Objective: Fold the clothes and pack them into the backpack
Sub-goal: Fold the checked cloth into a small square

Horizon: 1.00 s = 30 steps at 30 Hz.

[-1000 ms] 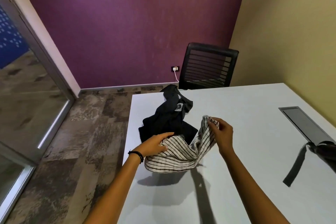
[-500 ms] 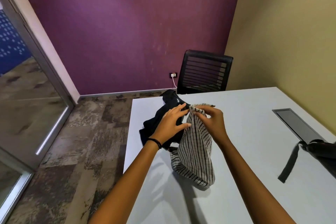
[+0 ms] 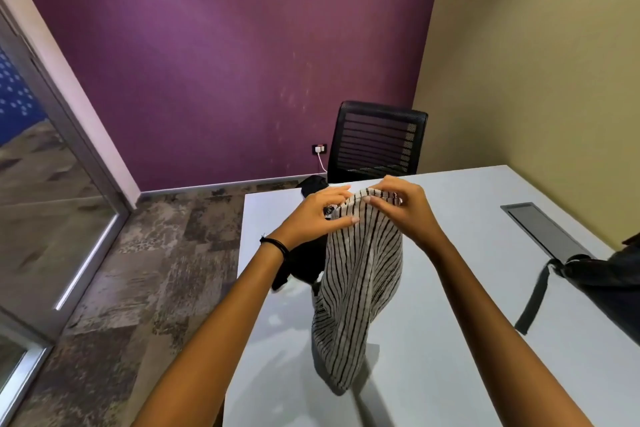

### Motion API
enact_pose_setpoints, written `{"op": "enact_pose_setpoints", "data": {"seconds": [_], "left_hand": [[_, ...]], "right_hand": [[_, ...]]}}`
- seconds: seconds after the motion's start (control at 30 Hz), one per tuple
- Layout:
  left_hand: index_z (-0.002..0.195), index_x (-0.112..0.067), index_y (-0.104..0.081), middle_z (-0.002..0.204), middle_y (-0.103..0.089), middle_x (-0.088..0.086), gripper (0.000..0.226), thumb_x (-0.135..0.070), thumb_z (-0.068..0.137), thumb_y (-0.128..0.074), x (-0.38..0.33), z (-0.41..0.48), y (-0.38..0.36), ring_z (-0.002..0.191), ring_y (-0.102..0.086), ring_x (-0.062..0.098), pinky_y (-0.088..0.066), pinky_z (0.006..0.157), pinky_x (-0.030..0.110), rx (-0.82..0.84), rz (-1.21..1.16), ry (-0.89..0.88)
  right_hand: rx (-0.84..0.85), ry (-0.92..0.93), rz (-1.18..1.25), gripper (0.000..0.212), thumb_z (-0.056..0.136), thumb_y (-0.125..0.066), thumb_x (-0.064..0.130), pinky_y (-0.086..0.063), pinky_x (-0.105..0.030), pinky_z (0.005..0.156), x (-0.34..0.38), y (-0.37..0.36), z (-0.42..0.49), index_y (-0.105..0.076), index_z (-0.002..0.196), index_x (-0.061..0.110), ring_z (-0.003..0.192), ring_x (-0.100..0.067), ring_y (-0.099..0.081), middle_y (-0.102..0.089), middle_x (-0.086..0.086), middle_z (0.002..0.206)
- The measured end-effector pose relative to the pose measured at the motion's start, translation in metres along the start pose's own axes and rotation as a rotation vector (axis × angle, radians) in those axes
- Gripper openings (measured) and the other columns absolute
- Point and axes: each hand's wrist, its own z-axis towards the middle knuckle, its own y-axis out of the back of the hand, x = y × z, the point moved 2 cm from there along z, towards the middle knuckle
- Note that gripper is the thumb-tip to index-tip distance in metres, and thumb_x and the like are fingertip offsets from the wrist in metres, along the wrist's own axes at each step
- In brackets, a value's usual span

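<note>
A white garment with thin black stripes (image 3: 356, 288) hangs above the table, its lower end close to the tabletop. My left hand (image 3: 318, 215) and my right hand (image 3: 401, 208) pinch its top edge side by side, lifted in front of me. A black garment (image 3: 304, 263) lies crumpled on the table behind the striped one, mostly hidden by my left hand and the hanging cloth. The dark backpack (image 3: 609, 274) sits at the right edge of the view, cut off, with one strap trailing over the table.
The white table (image 3: 467, 322) fills the lower right. A grey cable hatch (image 3: 543, 229) is set into it near the backpack. A black mesh chair (image 3: 377, 142) stands behind the table's far edge. Patterned carpet and a glass partition (image 3: 41, 201) lie to the left.
Both hands came together at the striped garment's top edge and raised it off the table, so it now hangs lengthwise. The view tilted upward.
</note>
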Motion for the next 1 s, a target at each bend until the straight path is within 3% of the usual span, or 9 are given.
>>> {"op": "enact_pose_setpoints", "data": {"seconds": [0.1, 0.17, 0.23, 0.37, 0.5, 0.67, 0.77, 0.87, 1.0], "left_hand": [[0.116, -0.017, -0.064, 0.118, -0.062, -0.002, 0.037, -0.031, 0.083, -0.069, -0.003, -0.007, 0.007, 0.107, -0.052, 0.002, -0.033, 0.085, -0.004, 0.043, 0.046, 0.063], [0.113, -0.018, -0.066, 0.107, -0.063, -0.007, 0.033, -0.030, 0.083, -0.069, -0.002, -0.011, 0.012, 0.091, -0.054, -0.003, -0.040, 0.079, 0.002, 0.054, 0.041, 0.100], [0.111, -0.019, -0.067, 0.108, -0.066, -0.007, 0.031, -0.030, 0.082, -0.071, -0.002, -0.015, 0.017, 0.095, -0.058, 0.000, -0.043, 0.083, 0.011, 0.057, 0.024, 0.089], [0.114, -0.018, -0.066, 0.117, -0.060, -0.014, 0.034, -0.027, 0.081, -0.071, -0.009, -0.016, 0.028, 0.106, -0.048, -0.013, -0.034, 0.084, -0.003, 0.091, 0.015, 0.081], [0.097, -0.022, -0.067, 0.095, -0.068, -0.003, 0.018, -0.028, 0.081, -0.071, -0.019, -0.012, 0.040, 0.090, -0.062, 0.008, -0.051, 0.083, 0.025, 0.089, 0.005, 0.070], [0.080, -0.029, -0.061, 0.068, -0.053, -0.023, 0.023, -0.008, 0.083, -0.069, -0.034, -0.008, 0.056, 0.064, -0.051, -0.015, -0.037, 0.060, 0.001, -0.005, 0.076, -0.038], [0.069, -0.042, -0.049, 0.062, -0.054, -0.023, 0.040, -0.010, 0.083, -0.068, -0.040, -0.002, 0.066, 0.058, -0.049, -0.006, -0.035, 0.057, 0.005, -0.043, 0.127, -0.081], [0.066, -0.036, -0.046, 0.061, -0.050, -0.012, 0.034, -0.018, 0.083, -0.068, -0.045, 0.004, 0.074, 0.057, -0.040, 0.005, -0.033, 0.057, 0.017, -0.017, 0.191, -0.077], [0.069, -0.032, -0.044, 0.062, -0.046, -0.008, 0.028, -0.032, 0.081, -0.070, -0.053, 0.006, 0.086, 0.057, -0.037, 0.011, -0.031, 0.055, 0.022, 0.041, 0.281, -0.075]], "right_hand": [[-0.059, -0.008, -0.050, 0.009, 0.083, -0.068, 0.017, -0.049, -0.018, 0.070, 0.004, 0.015, 0.001, -0.067, 0.092, 0.019, 0.078, -0.005, -0.058, -0.062, 0.011, 0.081], [-0.097, -0.010, -0.071, 0.010, 0.081, -0.069, 0.024, -0.052, -0.022, 0.068, 0.007, 0.026, 0.000, -0.068, 0.090, 0.020, 0.076, -0.006, -0.061, -0.064, 0.011, 0.080], [-0.092, -0.019, -0.111, 0.013, 0.080, -0.068, 0.030, -0.054, -0.023, 0.067, 0.010, 0.034, -0.002, -0.068, 0.089, 0.021, 0.075, -0.006, -0.063, -0.066, 0.011, 0.079], [-0.052, -0.022, -0.237, 0.011, 0.081, -0.066, 0.031, -0.055, -0.026, 0.066, 0.009, 0.041, -0.006, -0.068, 0.086, 0.022, 0.072, -0.005, -0.064, -0.065, 0.012, 0.075], [-0.099, -0.005, -0.256, 0.013, 0.079, -0.069, 0.028, -0.046, -0.012, 0.057, 0.008, 0.052, -0.011, -0.070, 0.083, 0.016, 0.066, -0.001, -0.060, -0.061, 0.017, 0.070], [0.028, -0.097, -0.219, 0.011, 0.075, -0.074, 0.017, -0.046, -0.017, 0.063, 0.000, 0.068, -0.017, -0.069, 0.085, 0.015, 0.069, -0.008, -0.059, -0.065, 0.008, 0.075], [0.154, -0.175, -0.308, 0.014, 0.077, -0.073, 0.011, -0.044, -0.016, 0.068, -0.012, 0.072, -0.023, -0.071, 0.090, 0.012, 0.076, -0.011, -0.058, -0.065, 0.004, 0.083], [0.252, -0.222, -0.479, 0.006, 0.078, -0.071, 0.006, -0.038, -0.010, 0.059, -0.024, 0.075, -0.029, -0.069, 0.083, 0.003, 0.072, -0.018, -0.052, -0.056, 0.002, 0.075], [0.203, -0.311, -0.621, 0.006, 0.086, -0.064, 0.014, -0.040, -0.027, 0.061, -0.046, 0.084, -0.039, -0.066, 0.083, 0.010, 0.076, -0.024, -0.055, -0.061, -0.005, 0.082]]}}
